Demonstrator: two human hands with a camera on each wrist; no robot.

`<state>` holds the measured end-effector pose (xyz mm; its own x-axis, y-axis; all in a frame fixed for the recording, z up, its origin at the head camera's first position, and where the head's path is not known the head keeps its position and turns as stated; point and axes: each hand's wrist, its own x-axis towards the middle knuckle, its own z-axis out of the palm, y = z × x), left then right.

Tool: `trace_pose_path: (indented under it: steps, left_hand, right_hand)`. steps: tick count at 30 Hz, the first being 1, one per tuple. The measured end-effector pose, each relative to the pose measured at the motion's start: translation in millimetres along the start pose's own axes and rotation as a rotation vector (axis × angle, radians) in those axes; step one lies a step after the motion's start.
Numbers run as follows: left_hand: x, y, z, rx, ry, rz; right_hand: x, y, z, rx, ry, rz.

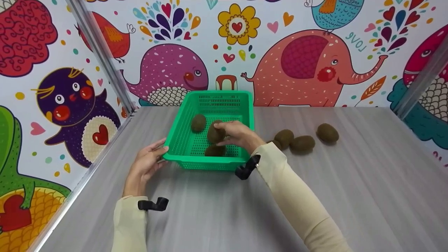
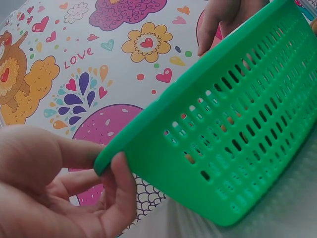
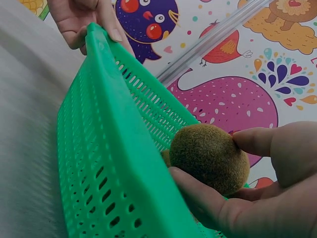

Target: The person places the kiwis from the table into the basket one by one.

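Note:
A green slotted plastic basket point(image 1: 175, 159) stands on the table near the back wall. My left hand point(image 1: 147, 162) pinches its front left corner, with thumb and fingers about the rim in the left wrist view. Over the basket, my right hand point(image 1: 239, 134) holds a brown fuzzy kiwi point(image 3: 210, 157) between thumb and fingers. Two more kiwis lie inside: one at the left point(image 1: 198, 123), another near the front wall point(image 1: 215, 151), partly hidden. Right of the basket sit several loose kiwis point(image 1: 302, 144), one of them half covered by my right wrist.
Off to the right of that cluster, a single kiwi point(image 1: 327, 133) lies apart on the grey wood-grain table point(image 1: 196, 213). Cartoon-printed walls point(image 1: 231, 70) bound the table at the back and sides, with metal posts point(image 1: 105, 52) at the corners.

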<state>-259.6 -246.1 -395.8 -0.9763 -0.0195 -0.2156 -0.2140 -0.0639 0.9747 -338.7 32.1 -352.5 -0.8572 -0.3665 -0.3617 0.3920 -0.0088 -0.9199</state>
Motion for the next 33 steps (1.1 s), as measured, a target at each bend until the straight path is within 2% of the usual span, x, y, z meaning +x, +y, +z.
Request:
trace_pose_path:
  steps: [7, 16, 24, 33]
  left_hand:
    - [0.0, 0.1, 0.8, 0.014, -0.005, 0.018]
    - [1.7, -0.6, 1.4, 0.006, 0.003, 0.003]
    - [1.7, -0.1, 1.1, -0.004, 0.002, -0.006]
    - [1.1, -0.4, 0.6, 0.012, 0.003, 0.0]
  right_hand:
    - [0.9, 4.4, 3.9, -0.035, 0.006, 0.022]
    - [-1.6, 7.2, 0.8, -0.063, 0.046, 0.049]
    - [-6.4, 4.6, -5.2, -0.074, 0.011, 0.051]
    - [-18.3, 1.9, -11.9, -0.086, -0.044, 0.011]
